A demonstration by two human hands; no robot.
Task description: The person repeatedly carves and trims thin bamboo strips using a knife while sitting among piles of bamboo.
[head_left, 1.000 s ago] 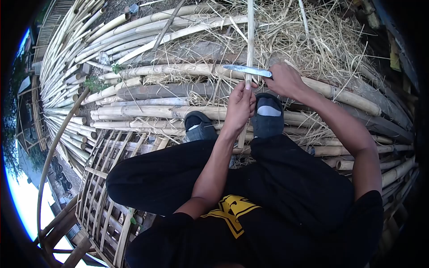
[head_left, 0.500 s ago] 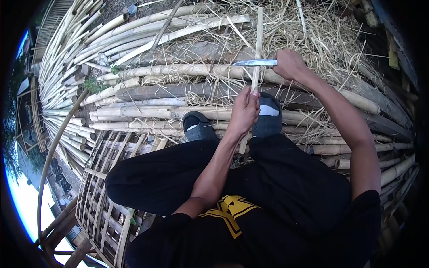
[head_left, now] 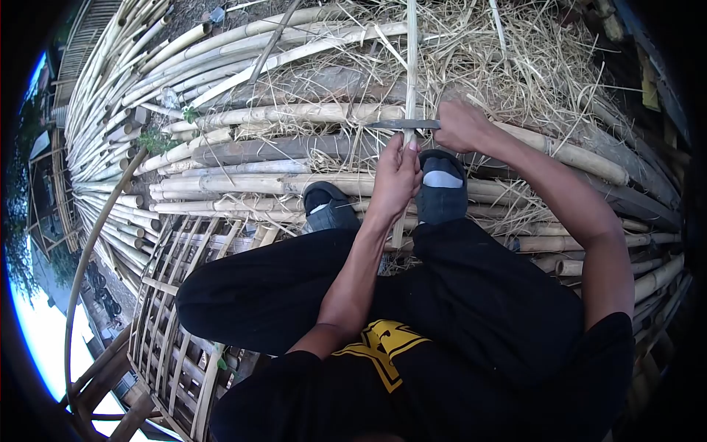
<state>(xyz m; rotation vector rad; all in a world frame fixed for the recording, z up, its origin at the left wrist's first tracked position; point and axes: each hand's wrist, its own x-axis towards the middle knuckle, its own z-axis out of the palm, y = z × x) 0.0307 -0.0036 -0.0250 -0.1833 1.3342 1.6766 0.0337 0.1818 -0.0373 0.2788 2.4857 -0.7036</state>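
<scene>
My left hand (head_left: 398, 177) is closed around a pale bamboo strip (head_left: 411, 66), which points away from me and shows a short end below the fist. In my right hand (head_left: 462, 127) is a knife (head_left: 401, 124), its handle hidden by the closed fingers. The blade lies crosswise on the strip, just beyond my left thumb. Both hands are above my feet in dark sandals (head_left: 442, 195). Whether the edge bites into the strip I cannot tell.
Bamboo poles (head_left: 280, 114) lie in rows under and around my feet. A heap of thin shavings (head_left: 508, 51) covers the far side. To my left stand a woven bamboo lattice (head_left: 173, 309) and a bent pole (head_left: 92, 243).
The knife has come nearer along the strip, toward my left hand. The strip has shifted a little left and tilts less. Both hands keep their hold.
</scene>
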